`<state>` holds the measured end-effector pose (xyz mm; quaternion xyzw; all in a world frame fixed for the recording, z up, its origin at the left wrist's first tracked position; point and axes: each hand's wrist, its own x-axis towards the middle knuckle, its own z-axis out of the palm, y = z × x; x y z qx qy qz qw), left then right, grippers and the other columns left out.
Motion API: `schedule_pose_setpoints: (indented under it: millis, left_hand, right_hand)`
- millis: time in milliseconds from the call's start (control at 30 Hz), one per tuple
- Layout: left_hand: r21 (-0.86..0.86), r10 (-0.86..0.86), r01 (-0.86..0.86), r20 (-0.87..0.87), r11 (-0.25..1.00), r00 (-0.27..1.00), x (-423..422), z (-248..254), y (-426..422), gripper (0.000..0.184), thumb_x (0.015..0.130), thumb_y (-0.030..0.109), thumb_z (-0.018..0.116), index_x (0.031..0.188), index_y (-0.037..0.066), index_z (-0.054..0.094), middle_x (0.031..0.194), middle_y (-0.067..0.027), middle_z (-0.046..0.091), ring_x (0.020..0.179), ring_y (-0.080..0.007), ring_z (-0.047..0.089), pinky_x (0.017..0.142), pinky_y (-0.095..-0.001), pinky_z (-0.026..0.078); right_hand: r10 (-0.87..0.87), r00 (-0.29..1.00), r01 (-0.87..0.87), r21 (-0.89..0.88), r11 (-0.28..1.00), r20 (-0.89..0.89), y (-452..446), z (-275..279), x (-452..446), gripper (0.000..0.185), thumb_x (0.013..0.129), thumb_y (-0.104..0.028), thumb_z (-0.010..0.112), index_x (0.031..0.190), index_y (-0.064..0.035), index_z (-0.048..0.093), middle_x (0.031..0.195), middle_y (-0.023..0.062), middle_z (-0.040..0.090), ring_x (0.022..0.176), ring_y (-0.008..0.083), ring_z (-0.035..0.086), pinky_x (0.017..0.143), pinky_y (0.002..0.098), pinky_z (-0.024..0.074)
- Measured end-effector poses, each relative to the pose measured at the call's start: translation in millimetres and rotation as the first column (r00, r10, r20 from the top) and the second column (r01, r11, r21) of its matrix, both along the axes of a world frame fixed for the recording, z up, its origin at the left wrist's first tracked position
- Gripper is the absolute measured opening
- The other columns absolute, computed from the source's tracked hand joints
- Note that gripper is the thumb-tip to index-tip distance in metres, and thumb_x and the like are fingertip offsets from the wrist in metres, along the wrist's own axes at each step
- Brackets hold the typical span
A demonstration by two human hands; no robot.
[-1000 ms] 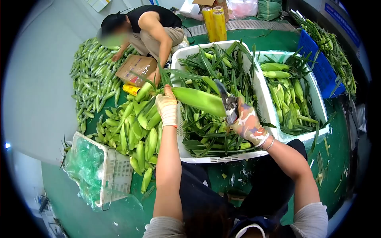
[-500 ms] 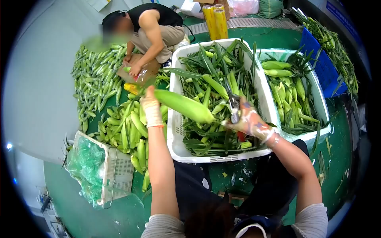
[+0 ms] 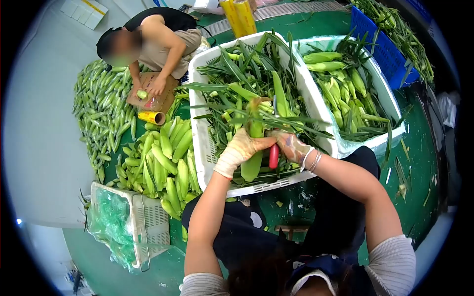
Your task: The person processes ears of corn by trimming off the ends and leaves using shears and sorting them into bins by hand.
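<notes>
While the left hand (image 3: 240, 150) grips a husked corn ear (image 3: 252, 167) over the white crate (image 3: 198, 160), apparently to steady it leafy end outward, the right hand (image 3: 290, 147) closes round red-handled pruning shears (image 3: 274, 157) above the same crate, seemingly keeping them within reach of that end.

This looks like a produce packing room or workshop: corn heaped on the green floor (image 3: 197, 276), big white crates (image 3: 195, 148) of leaves and cobs, a blue crate (image 3: 390, 61), rolls of film (image 3: 238, 18) (yellow, standing upright), and a second person (image 3: 165, 42) crouched at a cardboard box (image 3: 165, 93).
</notes>
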<state>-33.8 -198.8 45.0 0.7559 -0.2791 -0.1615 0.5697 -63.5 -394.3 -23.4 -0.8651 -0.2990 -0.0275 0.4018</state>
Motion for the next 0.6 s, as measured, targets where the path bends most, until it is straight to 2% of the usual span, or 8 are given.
schedule_pose_setpoints:
  millis: [67, 133, 200, 233, 267, 400, 467, 600]
  left_hand:
    - [0.218, -0.059, 0.062, -0.02, 0.974, 0.998, -3.0, 14.7, 4.0, 0.032, 0.08, 0.023, 0.069, 0.103, 0.001, 0.061, 0.096, -0.0054, 0.065, 0.084, -0.012, 0.057, 0.078, -0.0295, 0.047]
    - [0.136, 0.171, -0.163, -0.045, 0.977, 0.984, -6.4, 28.4, 0.5, 0.021, 0.082, 0.017, 0.063, 0.097, 0.002, 0.062, 0.084, -0.0057, 0.066, 0.074, -0.0122, 0.058, 0.071, -0.0272, 0.047]
    - [0.267, 0.222, -0.158, -0.229, 0.951, 0.948, 6.2, 28.4, 28.7, 0.015, 0.08, 0.01, 0.058, 0.094, 0.007, 0.063, 0.081, -0.0051, 0.066, 0.07, -0.0167, 0.06, 0.068, -0.0283, 0.048]
    - [0.39, -0.132, -0.022, 0.365, 0.921, 0.922, 17.1, 18.5, 44.9, 0.016, 0.076, 0.007, 0.056, 0.09, 0.011, 0.064, 0.078, -0.0056, 0.066, 0.068, -0.022, 0.061, 0.066, -0.0293, 0.048]
    - [0.393, -0.131, -0.026, 0.368, 0.919, 0.92, 20.0, 21.3, 50.4, 0.016, 0.076, 0.007, 0.056, 0.09, 0.011, 0.064, 0.078, -0.0056, 0.066, 0.068, -0.022, 0.061, 0.066, -0.0293, 0.048]
    - [0.55, -0.419, 0.03, 0.598, 0.835, 0.683, 22.1, 25.8, 44.1, 0.018, 0.075, 0.007, 0.056, 0.091, 0.012, 0.063, 0.078, -0.0063, 0.066, 0.069, -0.0222, 0.062, 0.068, -0.0294, 0.048]
    - [0.312, -0.007, 0.035, -0.091, 0.949, 0.996, 12.8, 33.7, 27.2, 0.017, 0.077, 0.011, 0.061, 0.094, 0.008, 0.062, 0.078, -0.0064, 0.066, 0.066, -0.0171, 0.061, 0.066, -0.0283, 0.048]
    - [-0.075, -0.102, 0.072, -0.559, 0.995, 0.823, 8.6, 25.3, 20.0, 0.024, 0.074, 0.015, 0.069, 0.089, -0.002, 0.06, 0.076, -0.0084, 0.063, 0.066, -0.0151, 0.059, 0.06, -0.0286, 0.048]
  right_hand:
    - [0.056, 0.988, -0.067, 0.07, 0.995, 0.146, -7.4, -9.5, 1.0, 0.028, 0.086, -0.008, 0.048, 0.114, -0.0015, 0.053, 0.108, 0.0151, 0.058, 0.1, 0.0313, 0.056, 0.093, 0.0321, 0.0434]
    - [0.301, 0.829, -0.177, 0.289, 0.941, -0.471, -11.8, 27.9, -1.7, 0.025, 0.088, -0.013, 0.048, 0.109, -0.0014, 0.054, 0.105, 0.0129, 0.057, 0.098, 0.0275, 0.056, 0.091, 0.0344, 0.0449]
    - [0.145, 0.579, 0.145, 0.276, 0.95, -0.802, -16.9, 29.7, -9.9, 0.049, 0.077, -0.03, 0.067, 0.106, 0.0044, 0.049, 0.089, 0.0155, 0.057, 0.085, 0.0253, 0.057, 0.079, 0.0352, 0.0477]
    - [-0.001, 0.669, 0.077, 0.067, 0.995, -0.744, -18.9, 36.0, -14.6, 0.057, 0.072, -0.033, 0.07, 0.106, 0.0056, 0.047, 0.088, 0.0171, 0.058, 0.083, 0.0271, 0.057, 0.078, 0.0347, 0.0474]
    - [-0.128, 0.755, 0.039, -0.151, 0.988, -0.643, -21.7, 54.2, -20.3, 0.064, 0.067, -0.036, 0.074, 0.106, 0.0067, 0.045, 0.086, 0.0188, 0.058, 0.082, 0.029, 0.057, 0.077, 0.0342, 0.047]
    - [0.012, 0.823, -0.084, -0.101, 0.991, -0.568, -19.1, 84.1, -13.8, 0.068, 0.066, -0.037, 0.075, 0.106, 0.0072, 0.041, 0.092, 0.0261, 0.058, 0.088, 0.0333, 0.059, 0.079, 0.0366, 0.0471]
    - [0.055, 0.829, -0.136, -0.105, 0.985, -0.556, -18.1, 91.3, -5.4, 0.067, 0.066, -0.035, 0.075, 0.106, 0.0068, 0.04, 0.09, 0.0246, 0.058, 0.085, 0.0335, 0.059, 0.076, 0.0381, 0.047]
    - [0.152, 0.78, -0.19, 0.001, 0.982, -0.607, -21.7, 109.2, 5.8, 0.056, 0.067, -0.024, 0.077, 0.104, 0.002, 0.046, 0.083, 0.0129, 0.059, 0.077, 0.0174, 0.057, 0.07, 0.0313, 0.0473]
